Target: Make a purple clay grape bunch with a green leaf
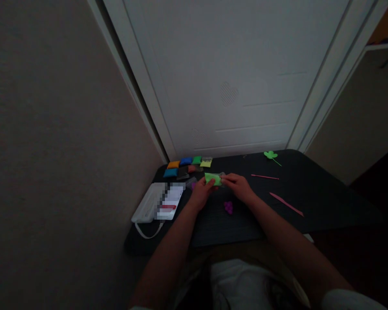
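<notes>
Arms: both stretch forward over the black counter (245, 165), converging at the hands | Left hand (200, 193): its grip holds a small, bright-green packet (209, 177) with clear plastic, thumb on top | Right hand (238, 184): its grip pinches the clear end | Packet: between both hands, farther out than the bumpy purple cluster (228, 207)

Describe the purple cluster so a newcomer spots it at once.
On the black table, find the left hand and right hand at the bright green packet. Nearer the wearer lies the purple cluster. Its bumpy, grape-like lumps set it apart from that packet.
</notes>
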`<state>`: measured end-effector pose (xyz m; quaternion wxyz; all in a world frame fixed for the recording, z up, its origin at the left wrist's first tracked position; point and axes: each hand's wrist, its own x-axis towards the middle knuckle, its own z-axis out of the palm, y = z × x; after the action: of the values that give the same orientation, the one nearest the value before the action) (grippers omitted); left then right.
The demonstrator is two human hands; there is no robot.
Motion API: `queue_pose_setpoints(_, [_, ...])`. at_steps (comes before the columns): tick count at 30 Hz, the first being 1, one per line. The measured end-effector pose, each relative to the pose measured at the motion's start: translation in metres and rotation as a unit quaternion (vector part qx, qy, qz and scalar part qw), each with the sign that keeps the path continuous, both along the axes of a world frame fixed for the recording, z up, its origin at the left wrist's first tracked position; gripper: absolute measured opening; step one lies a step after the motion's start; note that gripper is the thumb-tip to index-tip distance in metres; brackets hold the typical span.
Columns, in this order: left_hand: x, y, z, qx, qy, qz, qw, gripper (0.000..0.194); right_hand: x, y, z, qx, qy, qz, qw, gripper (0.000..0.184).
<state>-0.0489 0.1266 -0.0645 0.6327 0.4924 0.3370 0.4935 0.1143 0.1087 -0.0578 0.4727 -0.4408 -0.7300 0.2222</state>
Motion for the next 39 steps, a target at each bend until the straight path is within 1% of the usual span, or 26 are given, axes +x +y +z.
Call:
queue_pose_setpoints(3, [-0.001,-0.001,0.000,-0.025,-0.016,-0.012,0.999,0.027,0.000,0.000,-0.001,-0.006,-0.003,0.007,1.000,0.017])
queue_pose_setpoints(7, [-0.002,-0.002,-0.001,-0.047,-0.023,-0.016,0.998,0.026,-0.002,0.000,-0.002,-0.012,-0.002,0.009,1.000,0.018])
queue_pose_setpoints(13, [-0.002,-0.002,-0.003,-0.069,-0.016,-0.023,0.997,0.029,-0.003,-0.003,-0.001,-0.023,-0.002,-0.010,1.000,0.015])
queue_pose_setpoints(18, [0.000,-0.003,-0.003,-0.081,-0.028,-0.028,0.996,0.028,-0.007,-0.003,0.003,-0.043,0.013,-0.014,0.999,0.012])
queue_pose_setpoints(22, [0.000,-0.002,0.001,-0.083,-0.050,-0.033,0.995,0.026,-0.007,0.000,0.004,-0.080,0.050,0.001,0.996,0.015])
queue_pose_setpoints(25, [-0.001,0.000,0.003,-0.082,-0.069,-0.033,0.994,0.025,-0.001,0.002,0.004,-0.106,0.092,0.021,0.990,0.018])
queue_pose_setpoints(27, [-0.003,0.001,0.003,-0.080,-0.081,-0.027,0.993,0.023,0.006,0.004,0.003,-0.111,0.128,0.020,0.985,0.021])
queue_pose_setpoints(30, [-0.007,0.003,0.001,-0.079,-0.092,-0.013,0.992,0.020,0.014,0.008,0.001,-0.105,0.179,0.001,0.978,0.023])
queue_pose_setpoints(32, [-0.007,0.003,0.000,-0.079,-0.093,-0.009,0.992,0.020,0.016,0.010,-0.001,-0.099,0.196,-0.008,0.976,0.023])
queue_pose_setpoints(35, [-0.006,0.002,0.000,-0.080,-0.090,-0.010,0.993,0.024,0.011,0.009,-0.003,-0.093,0.186,-0.009,0.978,0.023])
queue_pose_setpoints(39, [-0.006,0.002,0.000,-0.079,-0.086,-0.007,0.993,0.024,0.003,0.003,-0.001,-0.081,0.132,-0.011,0.988,0.021])
